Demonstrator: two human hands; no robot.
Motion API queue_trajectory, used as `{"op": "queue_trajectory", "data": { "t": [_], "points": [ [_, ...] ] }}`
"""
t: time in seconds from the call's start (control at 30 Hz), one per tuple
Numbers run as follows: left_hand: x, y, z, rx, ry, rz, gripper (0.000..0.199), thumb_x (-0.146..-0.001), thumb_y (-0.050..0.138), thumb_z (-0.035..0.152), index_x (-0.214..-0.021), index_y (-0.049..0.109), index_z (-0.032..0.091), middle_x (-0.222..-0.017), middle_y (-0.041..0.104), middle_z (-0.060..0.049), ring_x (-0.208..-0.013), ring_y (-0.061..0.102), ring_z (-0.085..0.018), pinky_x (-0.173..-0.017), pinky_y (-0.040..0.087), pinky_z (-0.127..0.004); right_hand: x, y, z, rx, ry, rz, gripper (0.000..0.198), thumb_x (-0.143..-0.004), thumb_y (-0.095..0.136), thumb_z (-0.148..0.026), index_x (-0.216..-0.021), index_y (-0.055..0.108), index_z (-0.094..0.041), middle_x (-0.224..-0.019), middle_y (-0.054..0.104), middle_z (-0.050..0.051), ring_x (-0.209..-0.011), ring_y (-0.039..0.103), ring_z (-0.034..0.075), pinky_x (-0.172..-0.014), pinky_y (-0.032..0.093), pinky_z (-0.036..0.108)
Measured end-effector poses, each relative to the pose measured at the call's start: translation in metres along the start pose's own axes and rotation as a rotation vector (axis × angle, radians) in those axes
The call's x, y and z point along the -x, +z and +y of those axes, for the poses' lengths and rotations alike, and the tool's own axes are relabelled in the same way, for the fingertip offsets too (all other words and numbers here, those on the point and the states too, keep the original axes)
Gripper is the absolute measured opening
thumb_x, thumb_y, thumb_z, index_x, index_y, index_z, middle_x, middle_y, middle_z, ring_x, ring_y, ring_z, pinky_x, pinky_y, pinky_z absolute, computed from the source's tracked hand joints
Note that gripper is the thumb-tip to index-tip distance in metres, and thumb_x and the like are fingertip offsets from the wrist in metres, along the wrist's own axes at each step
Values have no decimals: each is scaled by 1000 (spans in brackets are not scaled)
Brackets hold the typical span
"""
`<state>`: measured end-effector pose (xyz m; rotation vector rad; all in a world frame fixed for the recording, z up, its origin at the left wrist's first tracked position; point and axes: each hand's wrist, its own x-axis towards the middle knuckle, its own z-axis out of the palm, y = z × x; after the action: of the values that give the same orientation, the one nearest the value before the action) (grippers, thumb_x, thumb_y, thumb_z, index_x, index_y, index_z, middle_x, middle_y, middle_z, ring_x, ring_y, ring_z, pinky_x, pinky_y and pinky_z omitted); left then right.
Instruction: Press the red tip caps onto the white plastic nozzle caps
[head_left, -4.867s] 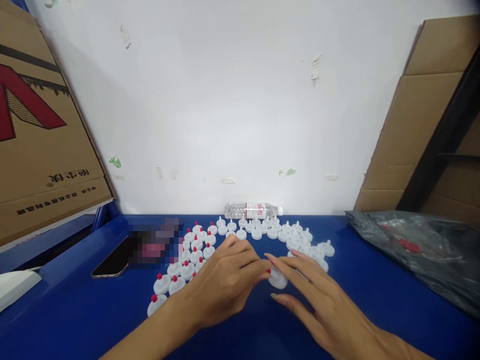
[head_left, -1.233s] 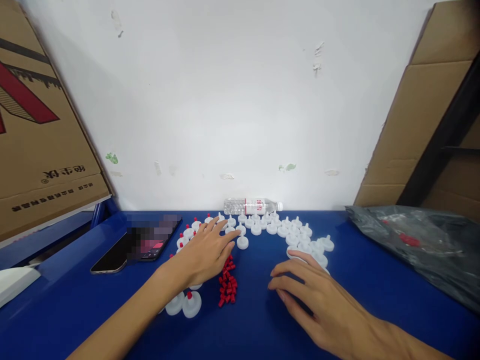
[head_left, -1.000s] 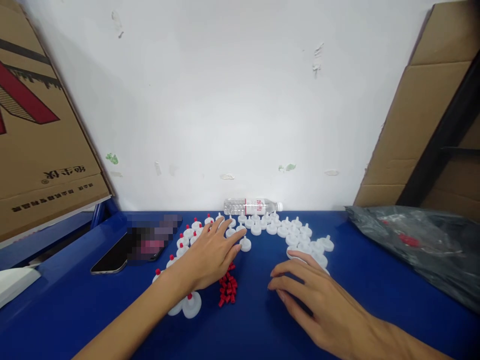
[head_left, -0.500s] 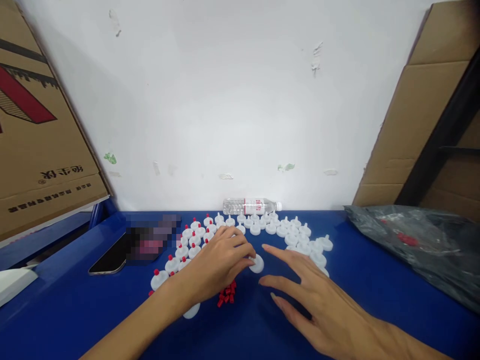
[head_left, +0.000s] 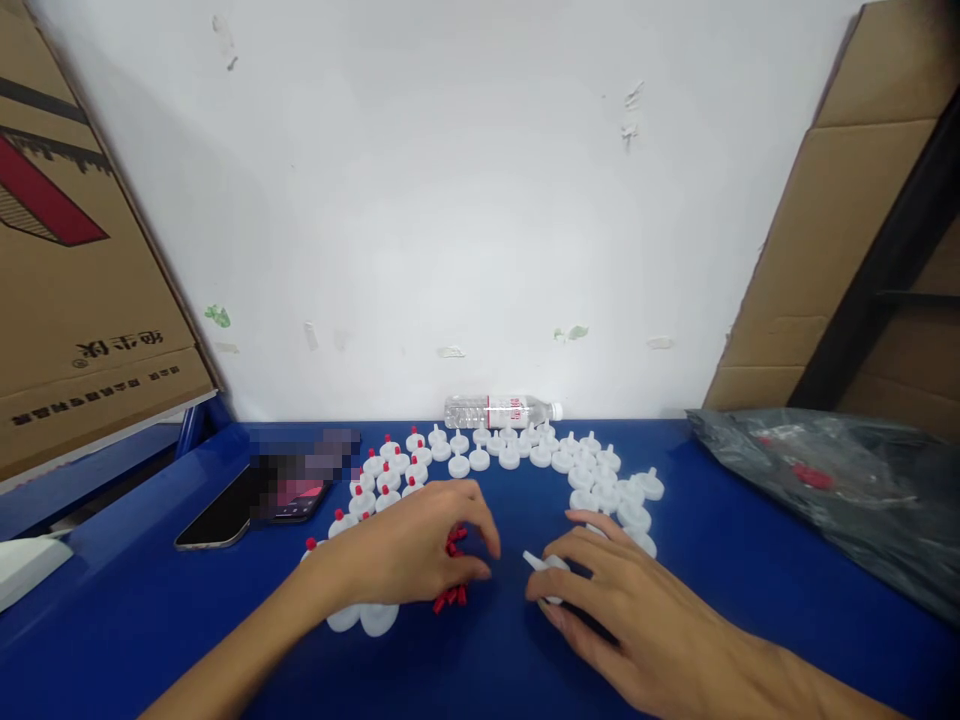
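My right hand [head_left: 622, 605] has its fingers closed on a white nozzle cap [head_left: 553, 572], a round disc whose narrow spout points up and left. Part of another white piece shows between its upper fingers. My left hand [head_left: 439, 540] is empty, with thumb and fingertips apart. Beneath and beside it lies a small pile of red tips [head_left: 451, 595], partly covered by the hand. To the left, several white caps with red tips [head_left: 386, 497] stand in rows, some hidden by my left forearm. White caps with bare spouts [head_left: 581, 477] stand in an arc at the back and right.
A clear plastic bottle [head_left: 502, 411] lies against the wall. Phones [head_left: 217, 510] rest at the left of the blue table [head_left: 480, 680]. A grey plastic bag [head_left: 840, 490] with red pieces lies at the right. Cardboard [head_left: 97, 250] stands at both sides.
My left hand has let go of a white cap and moved back left over the red tips. The right hand has lowered slightly and closed on a white nozzle cap.
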<state>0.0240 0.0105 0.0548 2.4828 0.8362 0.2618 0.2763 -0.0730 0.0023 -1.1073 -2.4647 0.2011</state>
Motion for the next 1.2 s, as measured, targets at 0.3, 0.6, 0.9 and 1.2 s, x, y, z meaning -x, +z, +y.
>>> {"op": "queue_trajectory", "data": {
  "t": [0.3,0.6,0.9,1.2],
  "points": [
    [7,-13,-6,-9,-50,-185,20,-79,81,13,-90,83,30,-103,66,0,-93,65,-16,-77,50,-23,2,2,3,10,-4,-4,27,-102,50,-22,-121,63,-36,-112,67,-1,-108,67,16,-124,25,52],
    [6,-4,-6,-14,-13,-143,20,-77,81,9,-81,82,28,-96,65,1,-81,65,-13,-71,49,-22,0,-2,-2,-12,-5,4,30,-100,49,-18,-119,66,-33,-110,68,1,-106,69,19,-123,28,54],
    [1,4,8,71,-55,21,7,-95,66,26,-96,72,22,-63,62,5,-59,58,-12,-57,40,-21,0,-8,-8,-42,-21,-36,25,-99,45,-17,-113,63,-27,-96,64,1,-91,66,19,-115,36,51],
    [-5,22,10,132,175,23,14,-93,72,19,-105,80,22,-96,78,-2,-81,69,-15,-72,49,-22,0,-9,-13,-57,-39,-119,22,-100,42,-18,-106,62,-23,-98,65,4,-88,60,20,-85,47,36]
  ]
}}
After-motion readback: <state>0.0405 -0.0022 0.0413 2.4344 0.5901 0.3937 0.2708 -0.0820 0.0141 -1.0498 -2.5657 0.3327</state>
